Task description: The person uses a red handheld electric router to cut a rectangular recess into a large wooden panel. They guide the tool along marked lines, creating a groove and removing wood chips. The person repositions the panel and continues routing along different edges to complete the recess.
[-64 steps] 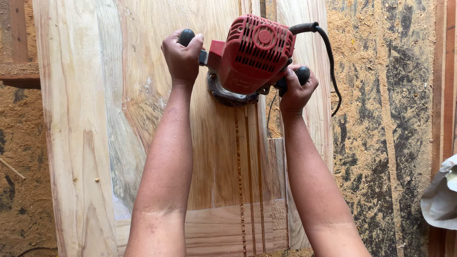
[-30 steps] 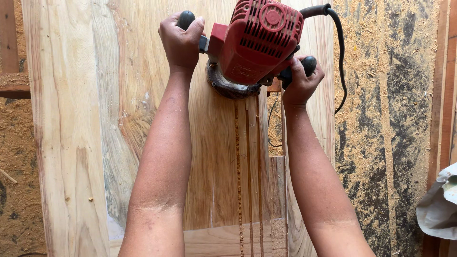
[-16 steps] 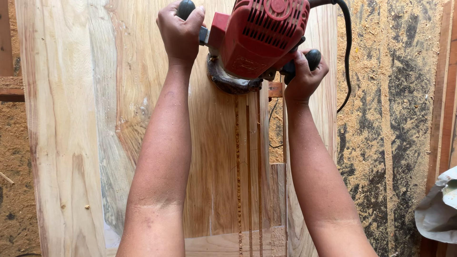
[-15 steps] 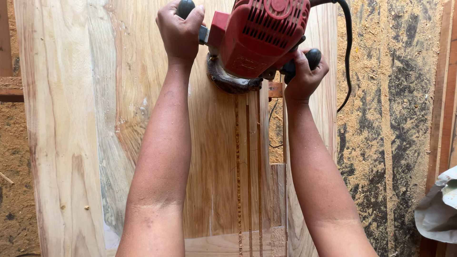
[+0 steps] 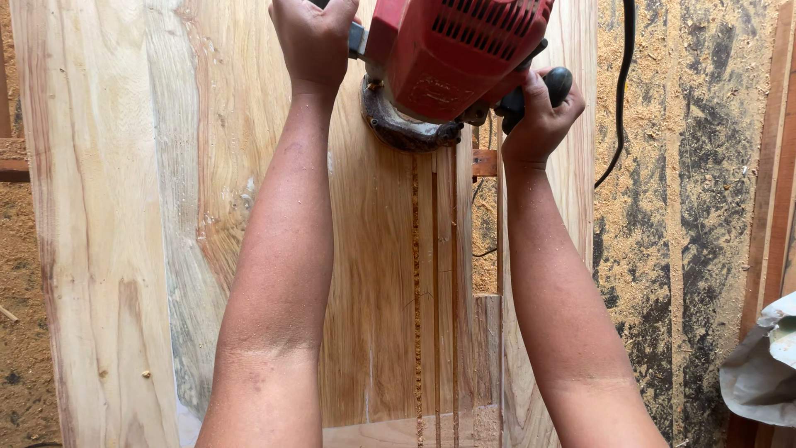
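Note:
A red electric router (image 5: 452, 54) with a round metal base sits on a wide pale wooden board (image 5: 157, 216), near the top of the view. My left hand (image 5: 311, 37) grips its left handle. My right hand (image 5: 539, 112) is closed round the black right handle. Straight cut grooves (image 5: 434, 290) run down the board from the router's base toward me, some with sawdust in them. Both forearms stretch out over the board. The router's top and its bit are out of sight.
A black power cord (image 5: 622, 91) hangs from the router over a sawdust-covered surface (image 5: 672, 216) on the right. A crumpled grey sheet (image 5: 763, 361) lies at the right edge beside reddish wood strips (image 5: 775, 166). Sawdust covers the ground (image 5: 21, 315) on the left.
The router has slid away from me along the board, toward the top of the view, with both hands staying on its handles. The grooves behind it have grown longer.

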